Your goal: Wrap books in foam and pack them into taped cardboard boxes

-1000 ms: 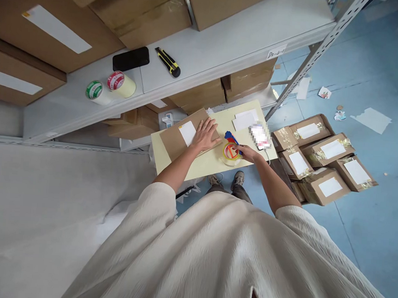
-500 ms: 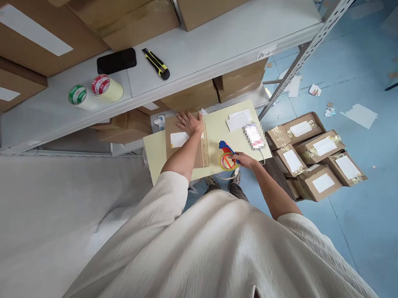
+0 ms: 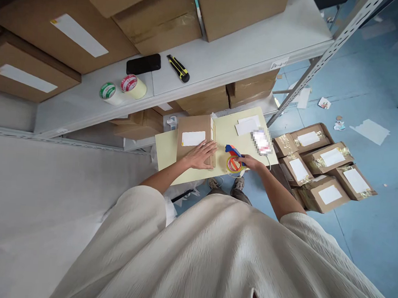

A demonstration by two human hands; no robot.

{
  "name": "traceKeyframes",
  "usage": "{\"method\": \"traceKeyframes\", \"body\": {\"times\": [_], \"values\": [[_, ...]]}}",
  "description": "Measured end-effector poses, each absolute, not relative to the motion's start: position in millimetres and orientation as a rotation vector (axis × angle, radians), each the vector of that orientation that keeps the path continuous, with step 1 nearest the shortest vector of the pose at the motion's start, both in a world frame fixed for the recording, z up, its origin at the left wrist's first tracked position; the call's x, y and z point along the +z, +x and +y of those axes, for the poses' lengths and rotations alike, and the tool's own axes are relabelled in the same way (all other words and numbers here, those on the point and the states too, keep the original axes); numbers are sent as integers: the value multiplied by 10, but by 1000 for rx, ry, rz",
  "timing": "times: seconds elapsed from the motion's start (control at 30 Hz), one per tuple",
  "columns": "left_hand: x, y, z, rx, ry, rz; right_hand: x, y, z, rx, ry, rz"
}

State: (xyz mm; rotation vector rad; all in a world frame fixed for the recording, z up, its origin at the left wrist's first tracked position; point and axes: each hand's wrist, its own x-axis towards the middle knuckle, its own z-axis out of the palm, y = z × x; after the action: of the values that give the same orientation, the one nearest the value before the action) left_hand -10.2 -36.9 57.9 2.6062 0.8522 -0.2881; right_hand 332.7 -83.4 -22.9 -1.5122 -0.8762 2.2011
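Carton: a brown shipping carton [image 3: 191, 123] sits on the left half of the pale yellow worktop [image 3: 226, 128], its broad face up.
Left hand: the left hand [image 3: 201, 154] lies over the carton's near right corner, fingers spread and pressing flat, gripping nothing.
Right hand: the right hand [image 3: 251, 162] has its fingers closed round a blue-and-red tape dispenser [image 3: 233, 150], held at the worktop's near edge, just right of the carton and apart from it.
White label: the white label [image 3: 193, 138] is already on the carton's upper face, so that part looks done.
Carton's right end: a white patch shows here; whether tape lies across the edge is too small to tell. Work on this carton looks partway, with that end unconfirmed.
Floor cartons: the stacked cartons [image 3: 317, 153] to the right carry labels and shiny tape at their ends; by comparison, they look finished.
Beside the work: white papers [image 3: 247, 126] and a blurred-out phone-like device [image 3: 261, 141] lie farther right.
Since half a second ago: the left hand has moved from the carton's far edge to its near corner, uncovering the label; the dispenser remains in the right hand.
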Motion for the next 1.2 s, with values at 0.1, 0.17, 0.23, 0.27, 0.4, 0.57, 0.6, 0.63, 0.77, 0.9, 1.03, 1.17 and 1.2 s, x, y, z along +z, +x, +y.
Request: {"method": "traceKeyframes", "body": {"times": [0.1,0.17,0.23,0.27,0.4,0.57,0.6,0.63,0.77,0.9,1.03,1.17,1.2], "values": [[522,-1,-317,-246,2625,955,-184,3313,-747,2172,-1500,-755],[498,47,-269,-214,2616,1037,-176,3326,-674,2134,-1483,-713],[500,43,-253,-208,2614,1035,-189,3369,-616,2106,-1513,-738],[508,23,-255,-215,2618,1000,-201,3399,-597,2102,-1543,-763],[530,-58,-267,-236,2621,905,-228,3486,-559,2111,-1589,-807],[480,35,-212,-159,2594,1089,-173,3373,-399,2207,-1503,-786],[472,65,-196,-151,2585,1124,-160,3339,-354,2229,-1483,-780],[465,92,-176,-145,2574,1155,-151,3312,-311,2244,-1470,-776],[447,196,-36,-51,2469,1360,-143,3304,-241,2269,-1522,-819],[403,370,167,132,2250,1658,-149,3373,-348,2349,-1502,-803],[330,570,330,207,2101,1810,-143,3356,-495,2321,-1446,-697],[247,656,515,163,2031,2000,-151,3360,-657,2310,-1456,-682],[225,667,566,145,2005,2049,-155,3373,-699,2309,-1467,-700]]}}
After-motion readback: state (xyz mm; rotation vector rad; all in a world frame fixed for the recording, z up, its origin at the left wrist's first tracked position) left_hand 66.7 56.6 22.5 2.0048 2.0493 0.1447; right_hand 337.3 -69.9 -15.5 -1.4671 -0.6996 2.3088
